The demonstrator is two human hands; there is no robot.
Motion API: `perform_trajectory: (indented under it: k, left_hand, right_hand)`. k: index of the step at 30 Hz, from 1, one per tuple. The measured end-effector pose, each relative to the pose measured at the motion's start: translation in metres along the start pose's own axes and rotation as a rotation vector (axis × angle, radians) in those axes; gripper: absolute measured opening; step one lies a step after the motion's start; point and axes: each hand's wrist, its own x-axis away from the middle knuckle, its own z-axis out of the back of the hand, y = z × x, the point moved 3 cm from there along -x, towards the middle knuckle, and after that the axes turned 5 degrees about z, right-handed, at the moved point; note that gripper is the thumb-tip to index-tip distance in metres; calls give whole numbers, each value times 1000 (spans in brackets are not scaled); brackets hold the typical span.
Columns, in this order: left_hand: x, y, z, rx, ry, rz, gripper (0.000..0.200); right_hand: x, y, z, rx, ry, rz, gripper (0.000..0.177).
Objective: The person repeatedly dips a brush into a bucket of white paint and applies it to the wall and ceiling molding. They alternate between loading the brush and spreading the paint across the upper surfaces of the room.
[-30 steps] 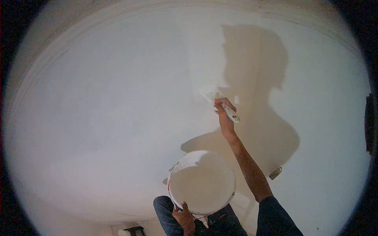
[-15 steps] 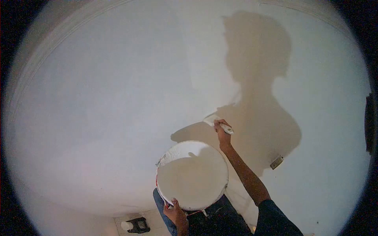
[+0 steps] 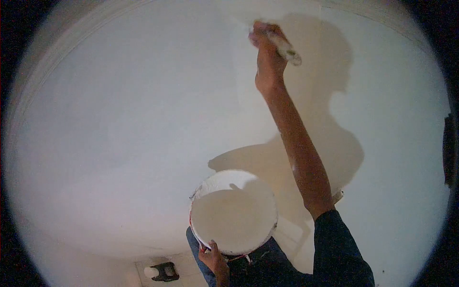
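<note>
A white bucket [image 3: 224, 180] is held in front of my legs, its inside pale with what looks like white paint. My left hand [image 3: 213, 258] grips its near rim, the thumb over the edge. High up against the pale wall [image 3: 143, 119], my right hand [image 3: 268, 40] is closed around a paintbrush [image 3: 289, 52]. The brush's pale handle points down to the right. Its bristle end is hidden beyond my fingers and blurred.
A small box-like wall fitting [image 3: 339, 195] shows partly behind my right arm. At the right edge is a dark object [image 3: 449, 150]. Below left, a black item [image 3: 168, 271] and a white round thing [image 3: 151, 272] lie on the tiled floor. My shadow covers part of the wall.
My right hand has moved far up the wall with the paintbrush, the arm now stretched out. The left hand and the bucket have stayed almost where they were.
</note>
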Motion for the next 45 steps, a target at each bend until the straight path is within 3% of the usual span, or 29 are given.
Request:
perform_trajectory:
  k: [1, 4, 6, 11, 13, 15, 17, 22, 25, 28, 31, 34, 38, 41, 45]
  left_hand:
    - [-1, 2, 0, -132, 40, -25, 57]
    - [0, 0, 0, -120, 74, 92, 60]
    - [11, 21, -3, -84, 22, 71, 60]
    - [12, 28, -9, -111, 7, -29, 57]
    - [18, 28, -13, -50, 99, 28, 52]
    - [25, 37, -16, -35, 101, 22, 54]
    - [25, 37, -15, -20, 93, 15, 56]
    - [4, 10, -3, -195, 84, 41, 65]
    - [8, 15, -6, -209, 160, 48, 62]
    - [2, 6, -7, 50, 42, 30, 65]
    - [8, 25, -9, -117, 96, 109, 60]
    - [5, 25, -7, -83, -4, -35, 52]
    - [6, 21, -7, -134, 30, 37, 45]
    - [11, 26, -13, -96, 121, 92, 44]
    - [24, 48, -23, -119, 102, 51, 42]
  right_hand:
    - [-11, -8, -8, -73, -3, 67, 11]
    - [-35, -11, -15, -113, -68, 159, 13]
    - [-35, 5, -3, -99, -114, 266, 15]
    - [19, 34, 62, 327, -110, 34, 18]
    - [66, 46, 96, 330, -62, -149, 18]
    - [111, 60, 132, 345, -36, -109, 20]
    - [162, 72, 168, 362, 1, -261, 18]
    - [254, 74, 216, 469, -72, -305, 20]
    - [273, 69, 218, 449, -20, -591, 12]
    - [257, 66, 198, 386, 55, -595, 12]
    - [206, 52, 149, 299, 4, -527, 14]
    - [146, 55, 99, 319, 31, -370, 15]
    - [59, 21, 45, 206, 14, -183, 12]
    - [10, -8, 29, 162, -31, 49, 9]
    - [-40, -30, 18, -22, 25, 94, 12]
